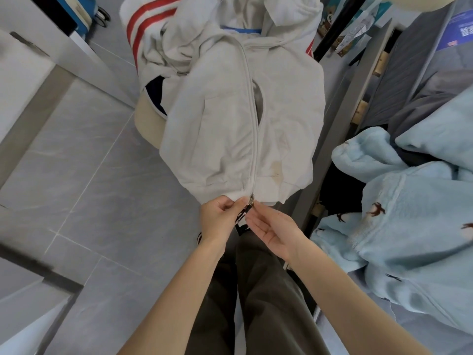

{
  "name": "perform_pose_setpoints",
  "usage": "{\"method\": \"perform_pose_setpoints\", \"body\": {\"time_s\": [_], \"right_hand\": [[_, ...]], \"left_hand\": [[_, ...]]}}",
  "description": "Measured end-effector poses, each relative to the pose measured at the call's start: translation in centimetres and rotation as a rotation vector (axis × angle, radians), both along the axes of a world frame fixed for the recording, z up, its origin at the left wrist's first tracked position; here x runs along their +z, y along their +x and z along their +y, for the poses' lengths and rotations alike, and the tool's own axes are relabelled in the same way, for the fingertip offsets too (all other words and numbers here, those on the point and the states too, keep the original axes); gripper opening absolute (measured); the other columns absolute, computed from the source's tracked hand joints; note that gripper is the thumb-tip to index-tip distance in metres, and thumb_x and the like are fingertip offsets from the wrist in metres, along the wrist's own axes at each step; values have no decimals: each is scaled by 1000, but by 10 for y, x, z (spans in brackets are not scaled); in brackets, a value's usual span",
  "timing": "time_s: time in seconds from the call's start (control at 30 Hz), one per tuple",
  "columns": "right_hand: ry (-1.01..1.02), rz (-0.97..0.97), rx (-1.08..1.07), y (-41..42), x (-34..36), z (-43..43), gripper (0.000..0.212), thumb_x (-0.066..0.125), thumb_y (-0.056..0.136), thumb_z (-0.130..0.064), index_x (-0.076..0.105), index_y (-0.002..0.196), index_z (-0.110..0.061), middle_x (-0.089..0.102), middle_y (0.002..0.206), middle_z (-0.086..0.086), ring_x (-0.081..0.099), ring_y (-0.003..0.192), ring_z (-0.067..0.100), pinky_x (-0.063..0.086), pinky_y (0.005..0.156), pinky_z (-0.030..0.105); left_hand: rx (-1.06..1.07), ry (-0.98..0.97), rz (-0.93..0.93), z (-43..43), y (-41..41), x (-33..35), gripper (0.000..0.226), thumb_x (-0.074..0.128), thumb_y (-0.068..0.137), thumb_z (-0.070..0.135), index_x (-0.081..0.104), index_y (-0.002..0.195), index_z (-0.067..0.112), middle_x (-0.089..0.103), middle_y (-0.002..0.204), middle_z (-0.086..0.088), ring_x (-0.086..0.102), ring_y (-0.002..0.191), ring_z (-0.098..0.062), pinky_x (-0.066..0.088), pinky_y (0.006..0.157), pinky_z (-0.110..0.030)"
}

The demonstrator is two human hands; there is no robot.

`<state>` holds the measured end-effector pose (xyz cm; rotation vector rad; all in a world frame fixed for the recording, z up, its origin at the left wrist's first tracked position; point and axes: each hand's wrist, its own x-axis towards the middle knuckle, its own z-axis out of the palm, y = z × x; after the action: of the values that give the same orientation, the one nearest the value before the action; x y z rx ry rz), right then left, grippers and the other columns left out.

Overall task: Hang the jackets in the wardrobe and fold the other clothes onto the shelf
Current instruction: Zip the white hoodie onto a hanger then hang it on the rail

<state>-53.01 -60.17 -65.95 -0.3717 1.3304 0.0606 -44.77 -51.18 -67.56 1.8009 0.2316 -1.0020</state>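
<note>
A pale grey zip-up hooded jacket lies spread over a pile of clothes on a round cream stool, its hem towards me. My left hand pinches the hem beside the zipper's bottom end. My right hand is just right of it, palm up, fingertips at the metal zipper slider and its black pull tag. The zip is partly closed, gaping in the middle. Under the jacket lies a white garment with red stripes.
A bed with a light blue fleece blanket and grey sheet runs along the right. White furniture panels stand at the left. Grey tiled floor lies between. A blue suitcase stands at the top left.
</note>
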Motion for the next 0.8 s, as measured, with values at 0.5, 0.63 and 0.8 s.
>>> {"method": "perform_pose_setpoints", "body": {"time_s": [0.5,0.63,0.8], "right_hand": [[-27,63,684,15,16,-42,19,57,96,-28,68,84,-17,66,67,-8,57,62,4,44,63,19],[0,92,733,27,17,-51,21,58,96,-28,66,80,-17,61,67,-7,50,59,4,39,55,15],[10,101,765,29,13,-52,25,54,98,-30,62,78,-18,57,64,-8,48,56,5,37,52,16]], "left_hand": [[-15,-26,-65,16,-16,-10,11,75,82,15,68,76,20,68,67,9,61,61,5,44,59,-7],[21,-41,-46,14,-23,-11,12,75,82,13,67,74,18,66,66,7,59,60,5,44,60,-9],[2,-17,-39,13,-20,-17,19,73,85,16,61,69,17,58,58,12,53,54,3,39,54,-6]]}}
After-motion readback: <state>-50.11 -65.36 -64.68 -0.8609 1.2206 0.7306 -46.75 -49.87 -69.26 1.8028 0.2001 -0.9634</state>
